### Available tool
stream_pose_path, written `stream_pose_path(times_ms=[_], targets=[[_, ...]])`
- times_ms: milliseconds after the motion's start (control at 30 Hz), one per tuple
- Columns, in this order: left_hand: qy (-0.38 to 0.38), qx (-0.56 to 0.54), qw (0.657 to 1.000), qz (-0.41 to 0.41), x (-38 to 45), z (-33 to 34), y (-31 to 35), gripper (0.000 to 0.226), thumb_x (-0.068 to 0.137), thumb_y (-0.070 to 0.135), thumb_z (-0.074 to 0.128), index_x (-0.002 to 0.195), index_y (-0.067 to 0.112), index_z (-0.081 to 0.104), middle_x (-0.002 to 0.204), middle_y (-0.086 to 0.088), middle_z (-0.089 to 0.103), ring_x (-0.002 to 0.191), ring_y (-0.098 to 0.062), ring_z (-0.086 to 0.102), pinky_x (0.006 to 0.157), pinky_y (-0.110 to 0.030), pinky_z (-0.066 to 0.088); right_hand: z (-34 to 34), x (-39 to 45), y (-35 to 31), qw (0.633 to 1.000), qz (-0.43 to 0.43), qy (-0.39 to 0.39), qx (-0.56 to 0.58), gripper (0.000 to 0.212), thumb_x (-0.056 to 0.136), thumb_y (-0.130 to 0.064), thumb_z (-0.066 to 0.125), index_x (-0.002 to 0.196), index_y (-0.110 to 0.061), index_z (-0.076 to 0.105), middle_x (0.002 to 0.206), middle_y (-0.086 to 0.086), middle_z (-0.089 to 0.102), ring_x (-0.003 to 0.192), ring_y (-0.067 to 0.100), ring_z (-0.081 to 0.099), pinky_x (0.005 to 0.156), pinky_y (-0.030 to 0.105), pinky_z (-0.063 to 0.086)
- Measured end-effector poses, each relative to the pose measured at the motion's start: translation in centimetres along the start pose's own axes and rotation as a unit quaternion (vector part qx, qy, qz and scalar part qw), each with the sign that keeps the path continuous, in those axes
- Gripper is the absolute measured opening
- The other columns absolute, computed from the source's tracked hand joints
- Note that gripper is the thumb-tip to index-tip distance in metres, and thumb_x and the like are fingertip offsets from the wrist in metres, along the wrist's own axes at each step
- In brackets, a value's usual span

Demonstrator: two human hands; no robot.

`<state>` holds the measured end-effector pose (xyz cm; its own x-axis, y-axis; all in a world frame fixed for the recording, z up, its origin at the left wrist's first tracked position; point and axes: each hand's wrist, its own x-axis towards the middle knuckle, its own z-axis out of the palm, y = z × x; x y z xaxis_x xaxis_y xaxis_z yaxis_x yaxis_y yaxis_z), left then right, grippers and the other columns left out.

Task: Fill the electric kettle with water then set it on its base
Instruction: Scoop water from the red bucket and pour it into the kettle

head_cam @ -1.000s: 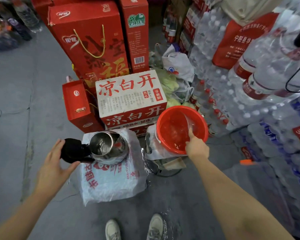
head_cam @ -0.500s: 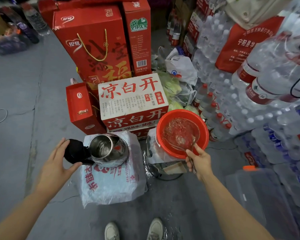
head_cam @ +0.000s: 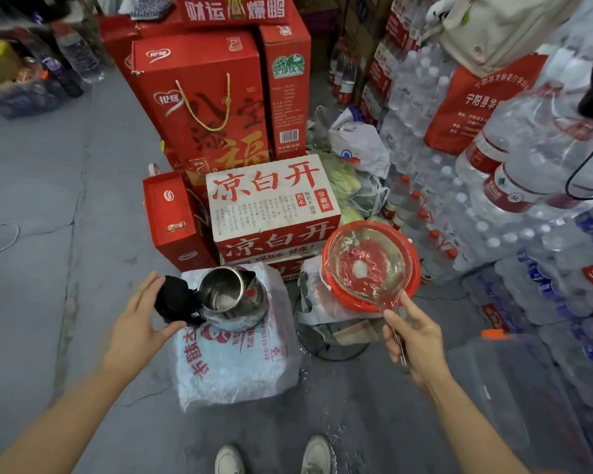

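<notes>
A steel electric kettle stands open on a white printed sack, its black lid flipped back to the left. My left hand rests against that lid with fingers spread. My right hand grips the handle of a clear water scoop, which is full of water and held above the red bucket to the right of the kettle. No kettle base is visible.
A white and red carton and tall red gift boxes stand behind the kettle. Shrink-wrapped bottled water packs fill the right side. A clear lidded bin sits near right. My shoes are on wet grey floor.
My right hand dipped into the red bucket, then lifted the clear scoop out full of water. My left hand stayed by the kettle lid.
</notes>
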<state>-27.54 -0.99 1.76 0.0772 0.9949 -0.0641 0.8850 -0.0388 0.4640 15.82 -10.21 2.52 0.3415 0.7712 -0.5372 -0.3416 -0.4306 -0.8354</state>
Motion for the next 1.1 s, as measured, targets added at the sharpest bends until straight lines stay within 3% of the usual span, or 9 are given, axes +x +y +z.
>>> stream_pose_path(times_ms=[67, 100, 200, 267, 567, 733, 867, 967, 1100], targets=[[-0.006, -0.010, 1.000, 0.012, 0.3, 0.0, -0.1, 0.093, 0.066, 0.023, 0.088, 0.144, 0.011, 0.039, 0.154, -0.006, 0.036, 0.130, -0.036, 0.049, 0.099, -0.054, 0.048, 1.6, -1.5, -0.5, 1.000, -0.014, -0.017, 0.004, 0.105, 0.064, -0.039, 0.090, 0.153, -0.031, 0.036, 0.055, 0.009, 0.057, 0.033, 0.013, 0.040, 0.031, 0.024, 0.036], [-0.009, -0.013, 1.000, 0.015, 0.4, 0.0, -0.2, 0.093, 0.067, 0.023, 0.088, 0.145, 0.013, 0.038, 0.153, -0.001, 0.035, 0.130, -0.036, 0.049, 0.099, -0.053, 0.048, 2.3, -2.1, -0.5, 1.000, -0.020, -0.024, 0.003, 0.105, 0.064, -0.039, 0.089, 0.153, -0.031, 0.035, 0.055, 0.009, 0.056, 0.033, 0.013, 0.040, 0.031, 0.024, 0.036], [-0.021, -0.016, 0.999, 0.017, 0.6, -0.1, -0.2, 0.092, 0.069, 0.026, 0.087, 0.146, 0.016, 0.037, 0.155, 0.004, 0.030, 0.129, -0.033, 0.050, 0.101, -0.051, 0.047, 4.3, -3.2, 0.2, 0.999, -0.033, -0.032, -0.013, 0.076, 0.091, -0.006, 0.068, 0.157, -0.022, 0.033, 0.054, 0.010, 0.055, 0.032, 0.013, 0.039, 0.031, 0.023, 0.036], [-0.036, -0.020, 0.999, 0.017, 0.6, -0.3, -0.3, 0.091, 0.071, 0.027, 0.085, 0.146, 0.016, 0.036, 0.158, -0.002, 0.030, 0.130, -0.032, 0.049, 0.102, -0.049, 0.046, 6.0, -4.0, 0.8, 0.998, -0.036, -0.037, -0.030, 0.071, 0.095, 0.000, 0.063, 0.156, -0.023, 0.035, 0.054, 0.011, 0.055, 0.032, 0.013, 0.040, 0.031, 0.023, 0.036], [-0.075, 0.012, 0.997, 0.033, 0.8, -1.6, -1.9, 0.089, 0.077, 0.038, 0.078, 0.149, 0.019, 0.029, 0.162, 0.004, 0.019, 0.128, -0.025, 0.052, 0.098, -0.045, 0.049, 13.8, -6.5, 4.4, 0.996, -0.052, -0.049, -0.060, 0.076, 0.085, -0.012, 0.073, 0.148, -0.037, 0.039, 0.052, 0.008, 0.057, 0.032, 0.011, 0.041, 0.030, 0.020, 0.034], [-0.080, 0.019, 0.996, 0.031, 0.8, -1.7, -2.2, 0.088, 0.079, 0.040, 0.075, 0.150, 0.020, 0.027, 0.162, 0.008, 0.016, 0.117, -0.021, 0.059, 0.090, -0.040, 0.053, 16.5, -6.7, 5.6, 0.992, -0.064, -0.021, -0.103, 0.074, 0.095, -0.001, 0.064, 0.145, -0.043, 0.030, 0.049, 0.005, 0.055, 0.032, 0.010, 0.038, 0.030, 0.020, 0.033], [-0.078, 0.028, 0.996, 0.031, 0.5, -2.0, -2.4, 0.086, 0.082, 0.041, 0.073, 0.150, 0.020, 0.026, 0.162, 0.005, 0.016, 0.123, -0.022, 0.056, 0.092, -0.038, 0.052, 17.9, -6.9, 5.9, 0.986, -0.081, -0.001, -0.145, 0.072, 0.095, -0.002, 0.064, 0.144, -0.044, 0.031, 0.050, 0.006, 0.053, 0.034, 0.010, 0.040, 0.031, 0.021, 0.035], [-0.079, 0.033, 0.996, 0.028, 0.5, -2.2, -2.6, 0.084, 0.082, 0.042, 0.072, 0.150, 0.020, 0.025, 0.162, 0.004, 0.016, 0.126, -0.023, 0.054, 0.088, -0.037, 0.053, 18.5, -6.7, 6.1, 0.980, -0.097, 0.021, -0.172, 0.071, 0.096, -0.005, 0.065, 0.142, -0.048, 0.031, 0.051, 0.008, 0.053, 0.038, 0.016, 0.041, 0.033, 0.022, 0.036], [-0.084, 0.037, 0.995, 0.025, 0.4, -2.3, -2.8, 0.082, 0.084, 0.042, 0.070, 0.150, 0.021, 0.025, 0.162, 0.005, 0.016, 0.112, -0.024, 0.061, 0.081, -0.036, 0.053, 18.8, -6.1, 6.7, 0.970, -0.109, 0.046, -0.212, 0.073, 0.096, -0.009, 0.066, 0.146, -0.049, 0.030, 0.053, 0.010, 0.054, 0.050, 0.024, 0.044, 0.043, 0.028, 0.039]])
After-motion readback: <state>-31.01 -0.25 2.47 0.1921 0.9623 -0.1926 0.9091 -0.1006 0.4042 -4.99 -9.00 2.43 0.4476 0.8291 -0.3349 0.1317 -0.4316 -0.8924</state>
